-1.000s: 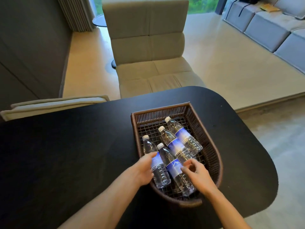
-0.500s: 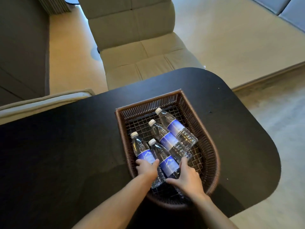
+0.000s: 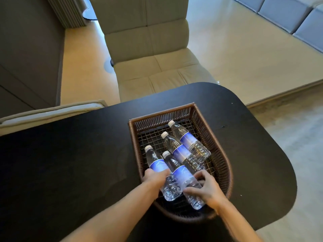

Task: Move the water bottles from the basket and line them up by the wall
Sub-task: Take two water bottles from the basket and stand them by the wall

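A brown wicker basket [image 3: 221, 151] sits on the black table [image 3: 70, 154] and holds several clear water bottles with blue labels and white caps, all lying down. My left hand [image 3: 154, 178] is closed around the leftmost bottle [image 3: 157, 165], its lower half tilted up. My right hand [image 3: 206, 187] grips the lower body of the bottle beside it [image 3: 181, 173]. Two more bottles [image 3: 187, 139] [image 3: 176, 149] lie untouched toward the basket's far right.
A beige upholstered chair [image 3: 150, 55] stands beyond the table's far edge. A second chair's back [image 3: 52, 110] shows at the left edge. A dark wall [image 3: 26, 49] runs along the left. Grey sofa cushions [image 3: 288, 16] sit at the top right.
Both hands have closed around the two nearest bottles, whose bases are lifted slightly. The camera view has shifted, with the basket now lower in frame.
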